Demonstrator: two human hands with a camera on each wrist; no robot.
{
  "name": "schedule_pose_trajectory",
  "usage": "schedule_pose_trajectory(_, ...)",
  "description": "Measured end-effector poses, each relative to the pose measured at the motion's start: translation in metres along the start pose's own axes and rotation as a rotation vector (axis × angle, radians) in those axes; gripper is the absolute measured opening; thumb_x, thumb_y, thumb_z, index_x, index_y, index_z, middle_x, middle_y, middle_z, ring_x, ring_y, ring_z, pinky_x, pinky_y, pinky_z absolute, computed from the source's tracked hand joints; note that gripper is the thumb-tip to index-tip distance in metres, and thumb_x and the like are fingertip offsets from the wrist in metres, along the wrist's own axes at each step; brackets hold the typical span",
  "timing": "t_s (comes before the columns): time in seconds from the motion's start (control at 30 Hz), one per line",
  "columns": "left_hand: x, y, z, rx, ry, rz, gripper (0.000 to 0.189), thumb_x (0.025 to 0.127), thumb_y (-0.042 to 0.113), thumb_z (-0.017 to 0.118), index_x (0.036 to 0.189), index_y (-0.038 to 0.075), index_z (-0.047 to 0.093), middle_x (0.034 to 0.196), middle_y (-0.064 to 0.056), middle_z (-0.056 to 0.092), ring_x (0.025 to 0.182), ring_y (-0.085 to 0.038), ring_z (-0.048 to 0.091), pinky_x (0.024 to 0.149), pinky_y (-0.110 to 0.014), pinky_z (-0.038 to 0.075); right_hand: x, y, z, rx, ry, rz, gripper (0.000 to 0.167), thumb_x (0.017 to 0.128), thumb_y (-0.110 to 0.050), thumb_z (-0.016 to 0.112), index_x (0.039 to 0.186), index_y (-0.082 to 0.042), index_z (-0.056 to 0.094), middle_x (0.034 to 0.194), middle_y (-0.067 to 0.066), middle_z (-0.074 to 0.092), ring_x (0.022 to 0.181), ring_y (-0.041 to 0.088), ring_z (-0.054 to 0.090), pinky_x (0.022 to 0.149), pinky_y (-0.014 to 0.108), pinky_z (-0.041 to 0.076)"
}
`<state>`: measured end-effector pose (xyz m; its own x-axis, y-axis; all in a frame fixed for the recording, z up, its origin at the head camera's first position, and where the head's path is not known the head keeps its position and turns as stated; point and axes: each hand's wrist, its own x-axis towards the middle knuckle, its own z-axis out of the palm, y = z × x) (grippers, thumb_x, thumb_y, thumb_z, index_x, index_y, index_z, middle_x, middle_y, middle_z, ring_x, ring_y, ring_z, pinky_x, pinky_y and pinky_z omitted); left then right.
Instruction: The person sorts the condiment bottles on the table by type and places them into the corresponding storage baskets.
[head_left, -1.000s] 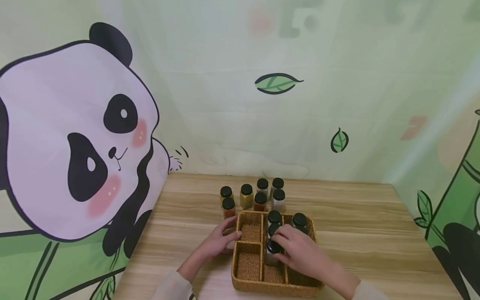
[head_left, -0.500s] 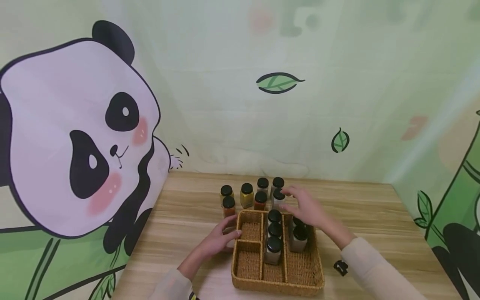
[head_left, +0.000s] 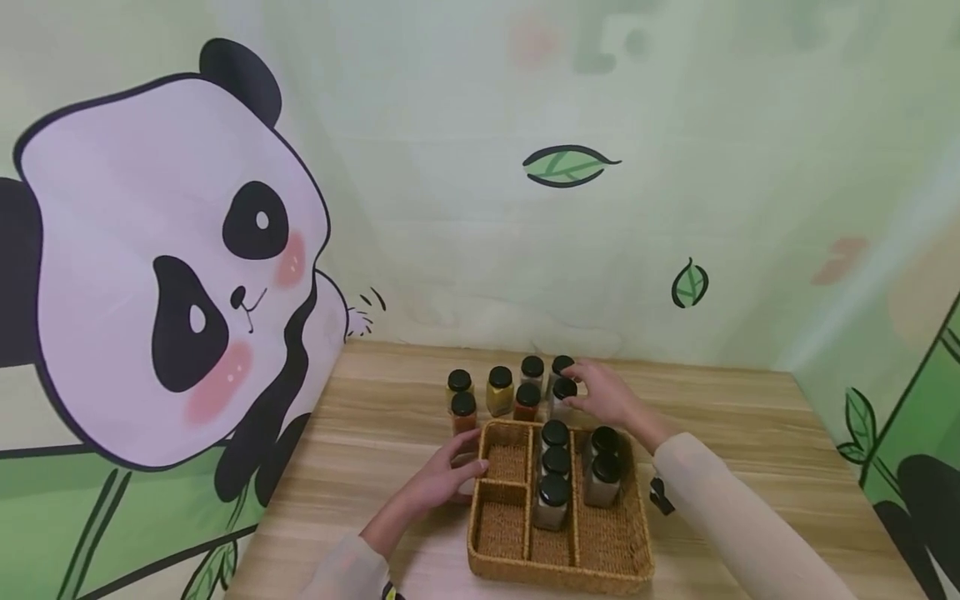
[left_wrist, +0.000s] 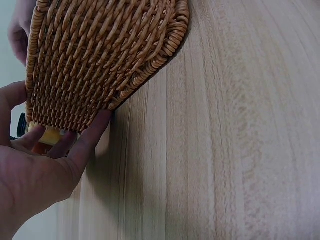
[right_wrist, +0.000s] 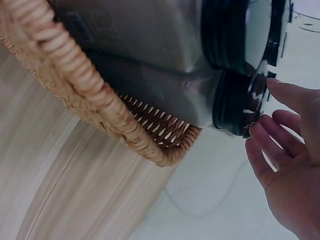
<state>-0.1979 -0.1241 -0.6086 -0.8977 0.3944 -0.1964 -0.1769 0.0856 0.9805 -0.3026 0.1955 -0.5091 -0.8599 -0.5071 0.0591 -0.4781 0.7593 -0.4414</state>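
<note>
A woven wicker basket (head_left: 558, 573) with divided compartments stands on the table. My left hand (head_left: 438, 483) rests at its left side, fingers nearly straight against the outer wall (left_wrist: 85, 65) and thumb at the rim. Three black-lidded spice jars (head_left: 552, 504) stand in the middle compartment, and two more jars (head_left: 602, 479) occupy the back of the right one. Beyond the basket, my right hand (head_left: 611, 396) is spread beside a jar with pale contents (head_left: 562, 407). Its fingertips reach the lid of the jar (head_left: 562, 367) behind. In the right wrist view, the fingers (right_wrist: 262, 157) are loosely bent and apart.
Several other jars stand behind the basket, among them a yellow one (head_left: 498, 398) and an orange-red one (head_left: 464, 418). A small black object (head_left: 661, 497) lies right of the basket, beside the right sleeve (head_left: 720, 492). A panda-printed cloth (head_left: 465, 250) hangs behind the table.
My right hand has let go of the front jar in the middle compartment and moved away, to the jars behind the basket. The left hand stays at the basket's side.
</note>
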Motion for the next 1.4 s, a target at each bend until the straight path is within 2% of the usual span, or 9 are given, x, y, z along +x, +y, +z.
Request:
schedule_pose_trajectory(0.27,-0.001,-0.002,0.008,0.004,-0.01,0.001,0.069,0.108,0.025,0.063,0.166,0.009,0.03,0.165,-0.025,0.033,0.147,-0.052,0.037,0.091,-0.055,0.063,0.002,0.014,0.013,-0.091,-0.04,-0.015,0.048,0.095,-0.011,0.081,0.137,0.007,0.065,0.131,0.024,0.068,0.121,0.042,0.064,0.102,0.057,0.055)
schedule_pose_trajectory(0.53,0.0,-0.002,0.011,-0.004,-0.014,-0.006,0.068,0.108,0.025,0.063,0.166,0.011,0.031,0.165,-0.024,0.033,0.148,-0.051,0.036,0.09,-0.055,0.063,0.001,0.022,0.019,-0.078,0.012,0.019,0.04,0.093,-0.01,0.082,0.13,0.002,0.069,0.124,0.019,0.071,0.116,0.039,0.067,0.1,0.056,0.056)
schedule_pose_trajectory(0.7,0.001,-0.001,0.008,0.003,-0.003,-0.005,0.071,0.107,0.026,0.065,0.166,0.01,0.03,0.166,-0.027,0.032,0.147,-0.052,0.037,0.09,-0.054,0.063,-0.002,0.021,0.016,-0.078,0.043,-0.006,0.04,0.094,-0.011,0.081,0.129,0.004,0.068,0.124,0.021,0.071,0.115,0.04,0.067,0.099,0.057,0.056)
schedule_pose_trajectory(0.9,0.002,-0.003,0.004,0.009,-0.007,-0.006,0.07,0.108,0.025,0.064,0.166,0.01,0.029,0.166,-0.027,0.032,0.147,-0.052,0.038,0.09,-0.055,0.063,-0.014,0.017,-0.007,0.037,0.06,-0.014,0.037,0.095,-0.012,0.081,0.125,0.006,0.07,0.112,0.016,0.074,0.102,0.035,0.07,0.09,0.056,0.058)
schedule_pose_trajectory(1.03,0.002,-0.001,0.002,0.018,-0.008,-0.003,0.07,0.108,0.026,0.064,0.166,0.011,0.029,0.166,-0.025,0.032,0.147,-0.052,0.037,0.09,-0.056,0.063,-0.021,0.012,-0.032,0.094,0.073,-0.013,0.035,0.096,-0.013,0.079,0.123,0.007,0.07,0.11,0.017,0.075,0.102,0.035,0.07,0.092,0.058,0.057)
schedule_pose_trajectory(1.2,0.001,0.0,0.001,0.033,-0.006,-0.01,0.07,0.108,0.026,0.064,0.167,0.011,0.029,0.167,-0.025,0.031,0.148,-0.052,0.036,0.091,-0.055,0.063,-0.031,0.002,-0.057,0.116,0.114,-0.006,0.035,0.095,-0.015,0.081,0.121,0.006,0.071,0.106,0.014,0.076,0.098,0.032,0.071,0.091,0.054,0.06)
schedule_pose_trajectory(1.4,0.002,0.0,0.001,0.025,-0.011,-0.004,0.068,0.109,0.024,0.062,0.166,0.009,0.029,0.166,-0.027,0.031,0.148,-0.054,0.035,0.092,-0.057,0.062,-0.043,-0.014,-0.071,0.133,0.119,-0.028,0.036,0.094,-0.021,0.083,0.121,0.002,0.073,0.106,0.009,0.077,0.098,0.026,0.072,0.09,0.049,0.062)
